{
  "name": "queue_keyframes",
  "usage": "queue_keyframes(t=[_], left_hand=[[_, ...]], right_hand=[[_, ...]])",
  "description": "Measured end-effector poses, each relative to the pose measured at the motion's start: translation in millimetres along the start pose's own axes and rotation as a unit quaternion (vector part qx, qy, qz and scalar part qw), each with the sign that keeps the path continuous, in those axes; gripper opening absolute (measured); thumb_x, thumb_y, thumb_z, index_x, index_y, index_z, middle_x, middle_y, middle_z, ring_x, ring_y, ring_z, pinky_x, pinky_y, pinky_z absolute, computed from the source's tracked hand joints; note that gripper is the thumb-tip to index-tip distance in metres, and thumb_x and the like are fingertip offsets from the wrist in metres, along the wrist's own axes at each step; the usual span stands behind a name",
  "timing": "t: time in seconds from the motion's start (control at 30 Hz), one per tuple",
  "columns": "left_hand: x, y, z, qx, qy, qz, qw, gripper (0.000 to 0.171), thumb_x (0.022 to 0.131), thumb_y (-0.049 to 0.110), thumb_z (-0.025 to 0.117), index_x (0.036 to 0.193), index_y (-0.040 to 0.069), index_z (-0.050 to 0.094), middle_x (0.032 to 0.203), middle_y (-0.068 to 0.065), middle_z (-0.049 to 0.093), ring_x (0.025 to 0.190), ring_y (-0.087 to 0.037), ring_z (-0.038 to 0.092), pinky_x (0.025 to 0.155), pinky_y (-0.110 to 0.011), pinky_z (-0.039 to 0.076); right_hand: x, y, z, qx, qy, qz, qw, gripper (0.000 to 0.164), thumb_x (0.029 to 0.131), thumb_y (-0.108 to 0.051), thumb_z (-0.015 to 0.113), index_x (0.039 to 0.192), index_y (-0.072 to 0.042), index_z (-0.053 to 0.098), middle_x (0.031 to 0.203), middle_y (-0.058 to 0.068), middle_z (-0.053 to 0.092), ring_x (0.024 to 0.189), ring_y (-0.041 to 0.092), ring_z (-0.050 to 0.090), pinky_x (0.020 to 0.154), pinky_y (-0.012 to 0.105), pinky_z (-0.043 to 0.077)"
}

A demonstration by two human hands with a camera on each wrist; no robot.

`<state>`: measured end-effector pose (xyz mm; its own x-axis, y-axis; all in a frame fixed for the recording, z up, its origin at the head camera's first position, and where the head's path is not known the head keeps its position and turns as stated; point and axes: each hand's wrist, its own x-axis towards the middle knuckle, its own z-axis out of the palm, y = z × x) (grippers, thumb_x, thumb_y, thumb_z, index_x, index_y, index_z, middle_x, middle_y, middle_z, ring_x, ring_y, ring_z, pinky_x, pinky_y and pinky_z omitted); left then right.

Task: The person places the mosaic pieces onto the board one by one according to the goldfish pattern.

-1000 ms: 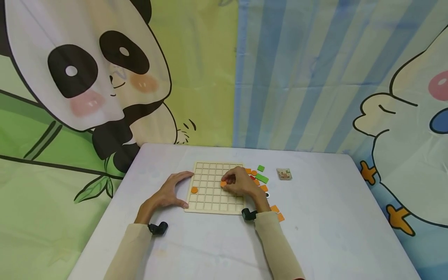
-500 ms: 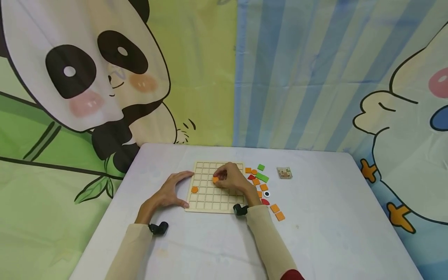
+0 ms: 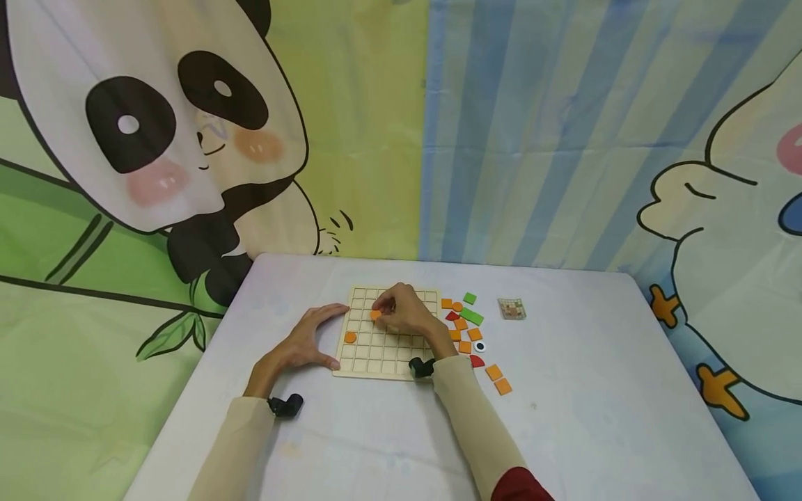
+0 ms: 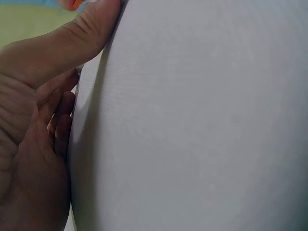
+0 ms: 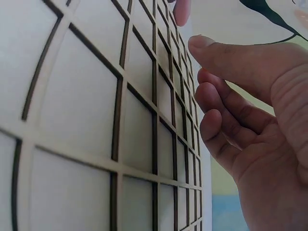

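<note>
A pale wooden grid board [image 3: 382, 365] lies flat on the table. My left hand [image 3: 305, 342] is spread beside its left edge, with thumb and forefinger touching that edge at two places. Over the board's upper middle, my right hand [image 3: 407, 311] pinches an orange piece [image 3: 375, 315] between thumb and fingers; its exact shape is partly covered. In the right wrist view the right thumb [image 5: 231, 60] and curled fingers sit close to the grid, the piece being out of sight there. An orange round piece [image 3: 350, 337] rests on the board's left side.
Right of the board lie several loose orange squares [image 3: 494, 372], green pieces [image 3: 472, 316], red pieces [image 3: 477, 361] and a white disc with a black centre [image 3: 480, 346]. A small patterned card [image 3: 512, 309] lies farther right on the white table [image 3: 601, 390].
My right hand has moved left and slightly away across the board, carrying the orange piece. More loose pieces now show on the right. The left hand stays in place.
</note>
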<state>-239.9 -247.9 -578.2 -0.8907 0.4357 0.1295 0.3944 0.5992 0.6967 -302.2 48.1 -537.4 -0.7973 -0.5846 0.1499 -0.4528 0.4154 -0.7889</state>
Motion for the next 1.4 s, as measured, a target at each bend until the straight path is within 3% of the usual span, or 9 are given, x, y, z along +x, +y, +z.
queue_keyframes(t=[0.13, 0.4, 0.73, 0.97, 1.2, 1.4], left_hand=[[-1.6, -2.3, 0.6, 0.009, 0.013, 0.027, 0.9995, 0.129, 0.051, 0.049, 0.109, 0.162, 0.015, 0.052, 0.168, -0.015, 0.051, 0.143, -0.042, 0.044, 0.114, -0.068, 0.041], [0.7, 6.4, -2.7, 0.001, -0.013, -0.018, 0.9997, 0.129, 0.052, 0.037, 0.111, 0.163, 0.012, 0.05, 0.171, -0.015, 0.047, 0.151, -0.045, 0.041, 0.123, -0.073, 0.035], [0.4, 5.9, -1.3, 0.007, -0.007, -0.005, 0.9999, 0.13, 0.052, 0.04, 0.11, 0.163, 0.01, 0.05, 0.17, -0.017, 0.048, 0.147, -0.046, 0.043, 0.118, -0.075, 0.037], [2.0, 3.1, -2.6, 0.006, -0.017, -0.024, 0.9995, 0.129, 0.055, 0.041, 0.11, 0.165, 0.014, 0.049, 0.173, -0.013, 0.046, 0.153, -0.044, 0.039, 0.124, -0.073, 0.034], [0.8, 0.1, -1.1, 0.005, -0.003, 0.01, 0.9999, 0.128, 0.054, 0.046, 0.109, 0.163, 0.011, 0.051, 0.169, -0.016, 0.05, 0.148, -0.045, 0.042, 0.117, -0.073, 0.037], [0.0, -3.8, 0.7, 0.003, 0.004, 0.017, 0.9998, 0.13, 0.053, 0.053, 0.107, 0.163, 0.013, 0.051, 0.169, -0.015, 0.05, 0.145, -0.043, 0.043, 0.115, -0.074, 0.037]], right_hand=[[6, 0, 7, -0.009, -0.008, -0.014, 1.0, 0.02, 0.089, 0.0, 0.087, 0.109, 0.001, 0.084, 0.102, 0.015, 0.083, 0.082, 0.015, 0.072, 0.077, 0.026, 0.062], [13, 0, 16, -0.008, -0.007, -0.017, 1.0, 0.02, 0.088, 0.0, 0.089, 0.108, 0.002, 0.084, 0.101, 0.016, 0.083, 0.081, 0.016, 0.072, 0.075, 0.025, 0.06], [25, 4, 25, 0.0, -0.006, -0.001, 1.0, 0.02, 0.089, -0.005, 0.09, 0.109, -0.003, 0.086, 0.096, 0.01, 0.082, 0.077, 0.011, 0.067, 0.071, 0.023, 0.056], [31, -4, 36, -0.032, 0.018, 0.036, 0.999, 0.02, 0.089, -0.012, 0.09, 0.109, -0.01, 0.088, 0.089, 0.002, 0.08, 0.073, 0.008, 0.064, 0.066, 0.022, 0.051], [34, -14, 37, -0.024, 0.017, 0.092, 0.995, 0.021, 0.086, -0.008, 0.092, 0.107, -0.009, 0.088, 0.086, 0.001, 0.079, 0.073, 0.008, 0.062, 0.066, 0.022, 0.048], [36, -19, 36, -0.005, 0.017, 0.102, 0.995, 0.022, 0.083, -0.002, 0.093, 0.104, -0.005, 0.088, 0.085, 0.005, 0.08, 0.072, 0.008, 0.062, 0.064, 0.02, 0.049]])
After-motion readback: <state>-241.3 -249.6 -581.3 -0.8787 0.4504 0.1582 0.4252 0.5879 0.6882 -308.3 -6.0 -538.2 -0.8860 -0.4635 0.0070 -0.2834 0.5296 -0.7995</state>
